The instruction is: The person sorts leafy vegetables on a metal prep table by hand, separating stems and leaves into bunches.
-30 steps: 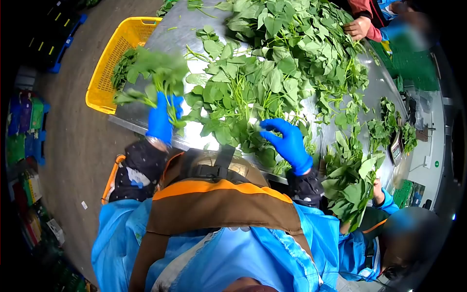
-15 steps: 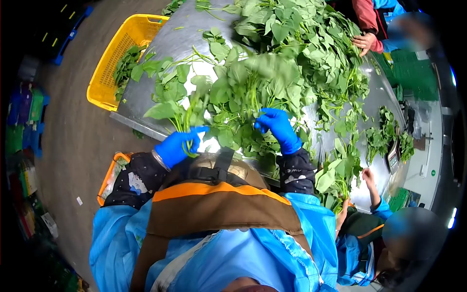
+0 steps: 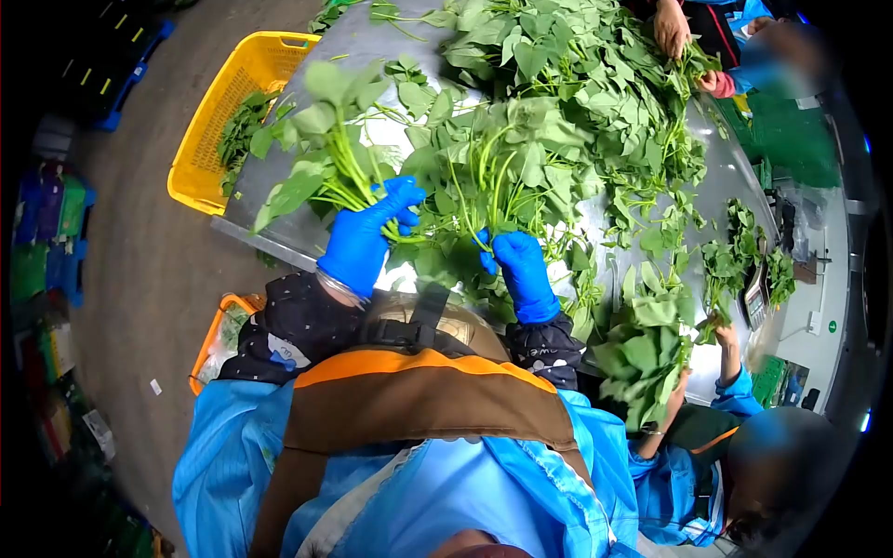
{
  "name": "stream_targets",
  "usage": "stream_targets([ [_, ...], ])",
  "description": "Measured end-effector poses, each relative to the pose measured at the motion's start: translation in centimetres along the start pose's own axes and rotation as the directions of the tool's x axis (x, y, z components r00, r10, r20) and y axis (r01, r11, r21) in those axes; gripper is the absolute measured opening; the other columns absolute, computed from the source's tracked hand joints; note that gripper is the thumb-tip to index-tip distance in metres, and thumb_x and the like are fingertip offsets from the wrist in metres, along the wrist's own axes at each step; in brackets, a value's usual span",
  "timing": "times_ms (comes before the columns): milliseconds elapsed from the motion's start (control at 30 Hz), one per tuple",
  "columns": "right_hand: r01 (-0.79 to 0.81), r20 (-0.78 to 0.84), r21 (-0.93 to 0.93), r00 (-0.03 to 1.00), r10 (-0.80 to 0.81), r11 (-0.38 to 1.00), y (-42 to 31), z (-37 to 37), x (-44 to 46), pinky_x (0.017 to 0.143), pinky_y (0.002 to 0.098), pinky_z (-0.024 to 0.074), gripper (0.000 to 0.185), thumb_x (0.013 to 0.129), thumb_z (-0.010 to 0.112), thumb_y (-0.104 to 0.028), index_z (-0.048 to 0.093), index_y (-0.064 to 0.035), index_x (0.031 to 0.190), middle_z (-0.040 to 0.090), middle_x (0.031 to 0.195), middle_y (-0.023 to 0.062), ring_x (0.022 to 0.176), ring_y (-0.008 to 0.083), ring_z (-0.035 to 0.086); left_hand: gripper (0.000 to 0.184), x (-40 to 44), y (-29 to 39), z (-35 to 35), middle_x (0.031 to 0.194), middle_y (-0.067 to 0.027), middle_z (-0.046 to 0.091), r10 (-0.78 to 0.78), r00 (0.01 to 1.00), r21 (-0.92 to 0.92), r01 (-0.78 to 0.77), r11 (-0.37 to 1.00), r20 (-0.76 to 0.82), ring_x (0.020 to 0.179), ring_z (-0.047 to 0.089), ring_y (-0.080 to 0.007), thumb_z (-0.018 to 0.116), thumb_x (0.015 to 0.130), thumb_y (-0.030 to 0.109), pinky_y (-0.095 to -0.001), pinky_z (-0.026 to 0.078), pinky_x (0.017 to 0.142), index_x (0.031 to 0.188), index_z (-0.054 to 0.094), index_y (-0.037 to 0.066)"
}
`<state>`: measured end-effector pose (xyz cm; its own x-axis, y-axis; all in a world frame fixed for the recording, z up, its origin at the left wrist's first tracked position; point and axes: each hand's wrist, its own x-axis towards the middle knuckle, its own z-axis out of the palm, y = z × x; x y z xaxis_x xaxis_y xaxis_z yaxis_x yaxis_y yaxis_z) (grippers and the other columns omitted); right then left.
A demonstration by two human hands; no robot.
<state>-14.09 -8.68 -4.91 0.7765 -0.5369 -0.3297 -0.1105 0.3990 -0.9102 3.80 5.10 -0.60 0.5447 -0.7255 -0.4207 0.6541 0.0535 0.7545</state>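
Observation:
My left hand point(image 3: 366, 237), in a blue glove, is closed round the stems of a bunch of leafy greens point(image 3: 339, 153), whose leaves point up and away from me. In its blue glove, my right hand point(image 3: 516, 270) grips the lower stems of a second bunch of leafy greens point(image 3: 488, 172) just to the right. Both bunches are held over the metal table point(image 3: 279, 209). Behind them lies a large heap of loose leafy greens point(image 3: 595, 102). The fingertips of my right hand are partly hidden by stems.
A yellow crate point(image 3: 200, 139) with some greens stands at the table's left. An orange-rimmed basket point(image 3: 206, 344) is on the floor below. At the right, a co-worker's hands hold a bunch of greens point(image 3: 646, 358); a scale point(image 3: 755, 302) sits near. Another co-worker's hand point(image 3: 672, 28) reaches into the heap.
My left hand has moved right and up, lifting its bunch. My right hand has come slightly lower and left, now on stems of a bunch. The right co-worker's bunch has shifted.

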Motion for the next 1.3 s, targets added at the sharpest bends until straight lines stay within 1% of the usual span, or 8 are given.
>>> stream_targets([
  [333,0.22,0.119,-0.516,0.975,-0.185,0.828,-1.2,3.2,-0.5,0.057,0.0255,0.0418,0.016,0.076,0.065,-0.013,0.063,-0.0012,0.086,0.06,0.068,0.0033,0.061,0.0115,0.053,0.022,0.1,-0.3,2.0,0.074,-0.0003,0.058,-0.171,0.981,0.151,0.155,0.976,0.097,0.067,0.054,-0.0081,0.06,0.082,0.02,-0.0217,0.042,0.059,0.097,0.059,0.003],
  [600,0.178,-0.048,-0.45,0.974,-0.223,0.875,0.2,1.3,-0.6,0.05,0.0238,0.0399,0.014,0.074,0.067,-0.014,0.065,-0.0014,0.079,0.058,0.064,0.0026,0.055,0.0095,0.051,0.03,2.6,-1.0,-1.5,0.092,-0.0029,0.059,-0.076,0.995,-0.158,0.085,0.984,0.061,0.079,0.055,-0.0099,0.055,0.087,0.021,-0.023,0.044,0.067,0.112,0.053,0.004],
  [700,-0.11,-0.116,-0.159,0.989,0.092,0.981,0.0,-0.4,-1.0,0.053,0.0229,0.0406,0.015,0.079,0.061,-0.015,0.065,-0.0007,0.082,0.059,0.069,0.002,0.057,0.0091,0.05,0.036,2.5,0.6,-2.2,0.099,-0.0049,0.057,-0.03,0.997,-0.21,0.046,0.977,0.075,0.09,0.055,-0.0138,0.051,0.088,0.02,-0.0261,0.045,0.077,0.12,0.046,0.005],
  [833,0.011,-0.023,0.187,1.0,-0.007,0.982,-0.6,0.8,0.0,0.066,0.02,0.0416,0.025,0.085,0.052,-0.017,0.058,0.0018,0.1,0.058,0.087,0.0033,0.071,0.008,0.051,0.035,1.8,0.1,-2.1,0.103,-0.0079,0.057,-0.093,0.974,-0.22,0.138,0.966,0.206,0.09,0.056,-0.0165,0.048,0.089,0.017,-0.0285,0.047,0.078,0.121,0.044,0.004],
  [967,-0.26,0.167,0.432,0.964,0.207,0.864,-2.0,4.8,0.4,0.072,0.0215,0.0448,0.027,0.084,0.053,-0.018,0.056,0.0013,0.103,0.058,0.088,0.0033,0.075,0.0085,0.053,0.034,1.5,-0.6,-1.2,0.102,-0.0082,0.058,-0.101,0.953,-0.092,0.133,0.987,0.287,0.085,0.057,-0.0148,0.048,0.089,0.016,-0.025,0.047,0.07,0.12,0.045,0.003],
  [1133,-0.164,0.231,0.113,0.964,0.135,0.98,-2.8,4.9,0.4,0.066,0.0217,0.0435,0.02,0.082,0.056,-0.017,0.06,0.0004,0.09,0.06,0.08,0.0043,0.07,0.0101,0.055,0.031,1.4,-0.6,-1.7,0.103,-0.0088,0.058,-0.068,0.982,0.042,0.061,0.997,0.177,0.085,0.056,-0.0151,0.048,0.089,0.016,-0.0251,0.046,0.07,0.117,0.047,0.002],
  [1233,-0.059,0.279,0.032,0.959,0.047,0.998,-2.4,3.6,-1.2,0.06,0.0231,0.042,0.012,0.075,0.062,-0.011,0.062,0.0004,0.077,0.06,0.074,0.006,0.068,0.0113,0.055,0.031,3.2,-0.2,-4.7,0.11,-0.0108,0.055,0.024,0.996,-0.387,0.012,0.922,0.087,0.096,0.055,-0.02,0.047,0.089,0.017,-0.0317,0.045,0.084,0.117,0.046,0.003],
  [1300,-0.052,0.367,-0.049,0.928,0.066,0.997,-3.5,1.6,-3.2,0.06,0.0237,0.0424,0.011,0.071,0.065,-0.009,0.063,0.0007,0.075,0.06,0.074,0.0064,0.068,0.0112,0.055,0.033,3.4,1.7,-5.9,0.117,-0.0126,0.051,0.02,0.999,-0.389,-0.036,0.921,-0.047,0.109,0.049,-0.0244,0.046,0.09,0.018,-0.0384,0.039,0.095,0.119,0.045,0.002],
])
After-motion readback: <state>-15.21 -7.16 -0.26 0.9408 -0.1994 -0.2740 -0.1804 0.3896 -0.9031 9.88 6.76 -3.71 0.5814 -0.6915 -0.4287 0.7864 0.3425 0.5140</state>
